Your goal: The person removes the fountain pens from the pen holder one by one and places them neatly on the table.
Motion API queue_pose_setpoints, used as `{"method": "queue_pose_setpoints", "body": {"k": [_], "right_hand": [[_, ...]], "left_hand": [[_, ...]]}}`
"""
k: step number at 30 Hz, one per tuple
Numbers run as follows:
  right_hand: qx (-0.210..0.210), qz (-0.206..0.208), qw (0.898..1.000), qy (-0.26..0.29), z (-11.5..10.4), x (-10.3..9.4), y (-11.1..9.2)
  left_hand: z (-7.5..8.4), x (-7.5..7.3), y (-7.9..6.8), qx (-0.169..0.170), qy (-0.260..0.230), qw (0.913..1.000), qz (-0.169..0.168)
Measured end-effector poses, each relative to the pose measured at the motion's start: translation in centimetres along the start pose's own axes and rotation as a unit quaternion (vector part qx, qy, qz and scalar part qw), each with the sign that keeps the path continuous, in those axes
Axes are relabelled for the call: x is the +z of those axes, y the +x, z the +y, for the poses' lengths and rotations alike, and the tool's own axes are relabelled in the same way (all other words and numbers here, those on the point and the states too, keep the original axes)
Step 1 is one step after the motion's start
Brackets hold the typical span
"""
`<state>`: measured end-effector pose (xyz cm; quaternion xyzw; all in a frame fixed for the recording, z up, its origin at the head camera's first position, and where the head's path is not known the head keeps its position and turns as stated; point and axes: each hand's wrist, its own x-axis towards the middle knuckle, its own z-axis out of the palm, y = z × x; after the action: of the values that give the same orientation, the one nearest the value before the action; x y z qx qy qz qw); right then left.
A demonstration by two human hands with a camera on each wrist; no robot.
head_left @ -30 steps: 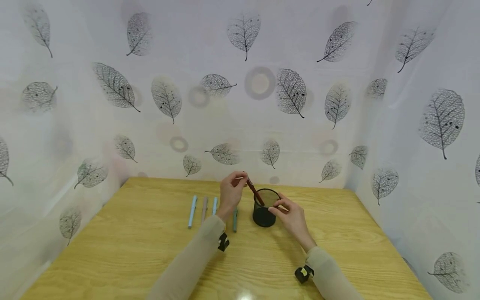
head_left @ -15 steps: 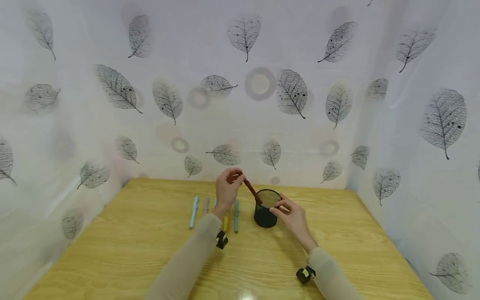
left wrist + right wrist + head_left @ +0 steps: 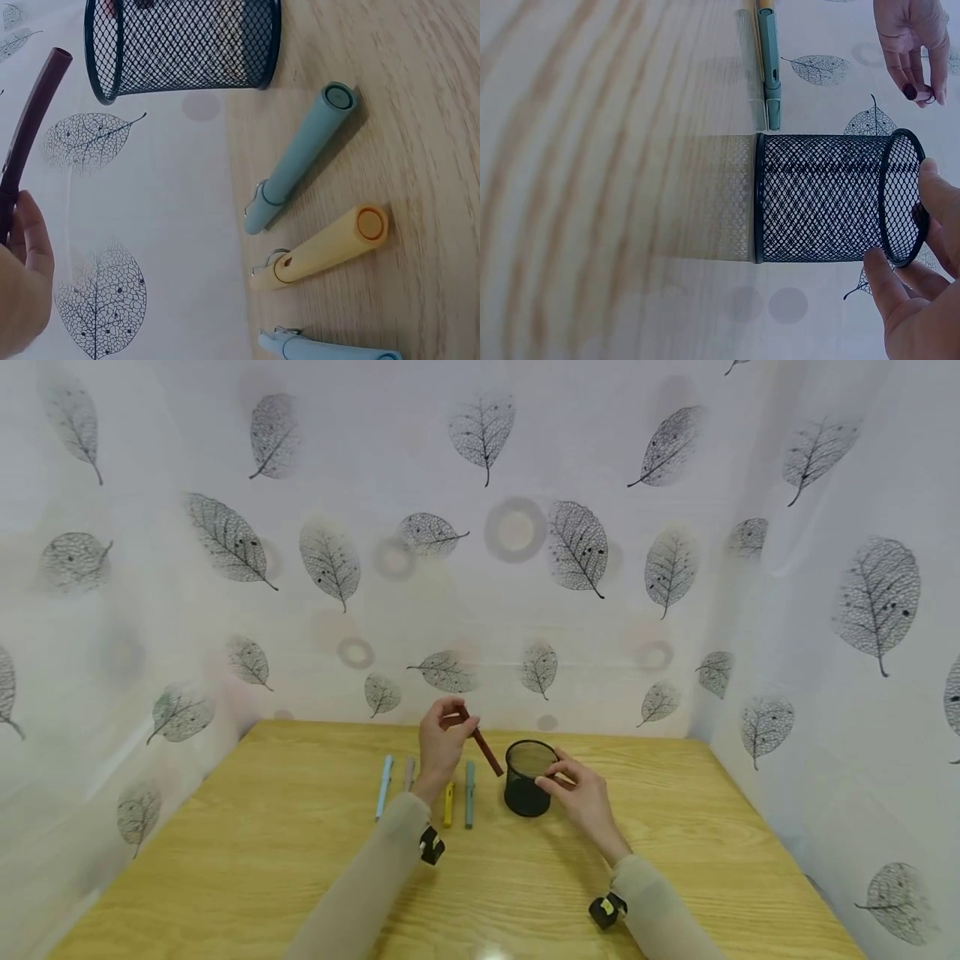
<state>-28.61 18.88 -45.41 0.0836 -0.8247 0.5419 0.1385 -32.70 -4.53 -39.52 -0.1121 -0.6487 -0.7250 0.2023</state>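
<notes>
My left hand (image 3: pixel 439 745) pinches a dark red pen (image 3: pixel 487 752) near its upper end; the pen slants down to the right, its lower end just left of the cup and outside it. The black mesh pen cup (image 3: pixel 527 793) stands upright on the table. With thumb and fingers, my right hand (image 3: pixel 583 791) grips the cup's rim on the right side, as the right wrist view also shows. Left of the cup lie a green pen (image 3: pixel 309 150), a yellow pen (image 3: pixel 330 247) and a light blue pen (image 3: pixel 330 349), side by side.
Farther left on the wooden table (image 3: pixel 247 852) lie another light blue pen (image 3: pixel 384 787) and a grey-brown pen (image 3: pixel 408 772), partly behind the left hand. A white leaf-patterned curtain (image 3: pixel 465 602) closes off the table's back and sides.
My left hand has moved left, drawing the red pen's lower end from over the cup's rim to outside it. The right hand stays on the rim.
</notes>
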Motion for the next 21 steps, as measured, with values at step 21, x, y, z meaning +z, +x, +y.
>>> {"method": "queue_pose_setpoints", "body": {"k": [21], "right_hand": [[-0.013,0.000,1.000,-0.005,0.2,0.0,0.0]], "left_hand": [[-2.6,-4.1,1.3,-0.034,0.036,0.9979,-0.040]]}}
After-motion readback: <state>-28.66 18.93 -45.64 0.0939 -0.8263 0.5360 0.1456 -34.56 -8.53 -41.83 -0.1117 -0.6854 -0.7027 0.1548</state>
